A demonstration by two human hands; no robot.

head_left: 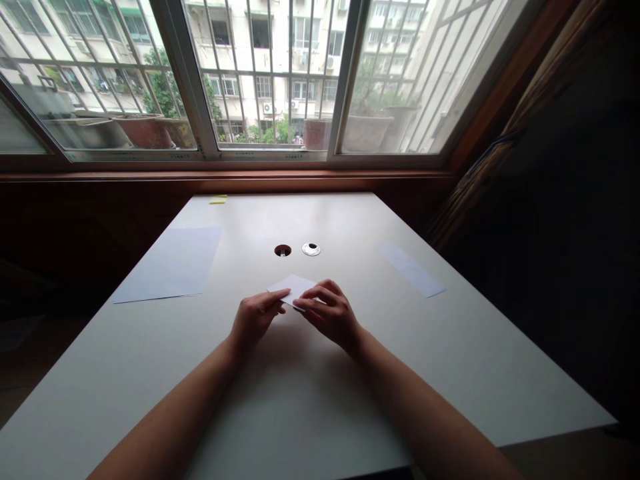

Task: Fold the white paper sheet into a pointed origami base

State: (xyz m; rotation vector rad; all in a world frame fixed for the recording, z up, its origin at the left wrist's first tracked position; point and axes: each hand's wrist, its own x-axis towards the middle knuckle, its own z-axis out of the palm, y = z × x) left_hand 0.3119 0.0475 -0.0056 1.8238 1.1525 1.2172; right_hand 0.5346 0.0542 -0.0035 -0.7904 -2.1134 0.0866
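A small piece of white paper [294, 284] is held up between both hands, above the middle of the white table [300, 413]. My left hand [257, 319] pinches its left edge, thumb on top and fingers beneath. On the right side, my right hand [331, 310] has its fingers and thumb closed on the paper's near right edge. Part of the sheet is covered by the right fingers, so I cannot tell whether it is folded there.
White sheets [173, 263] lie at the table's left; a narrow paper strip [411, 269] lies at the right. Beyond my hands are a round cable hole [283, 251] and its silver cover [311, 249]. A yellow slip [219, 199] sits at the far left edge, before a barred window [270, 80].
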